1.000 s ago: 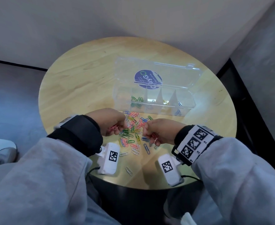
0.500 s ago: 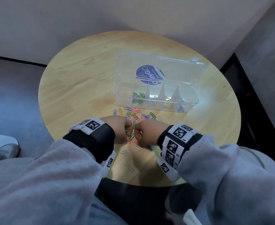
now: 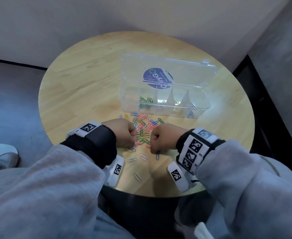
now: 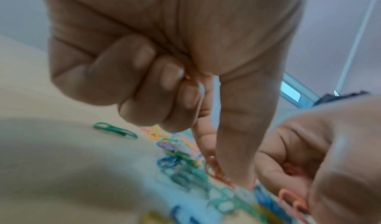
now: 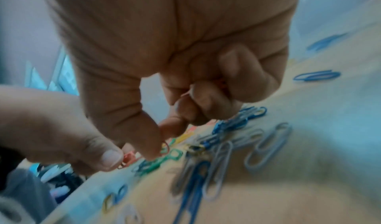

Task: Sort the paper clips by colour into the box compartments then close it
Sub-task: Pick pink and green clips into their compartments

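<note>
Meanwhile, red paper clips [image 4: 218,170] are being pinched by the left hand [image 3: 124,133] and the right hand [image 3: 162,138], fingers curled, beside the pile [image 3: 144,125].

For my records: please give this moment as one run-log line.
left hand: pinches red clip | right hand: holds red clips | box: open | pile: unsorted

A round wooden bench [image 3: 83,87] fills the frame's middle. At centre right stands a clear compartment box [image 3: 164,107], lid raised. Below it lies a heap of coloured paper clips [image 3: 144,126], flanked by the curled left hand [image 3: 122,133] and right hand [image 3: 166,138]
</note>
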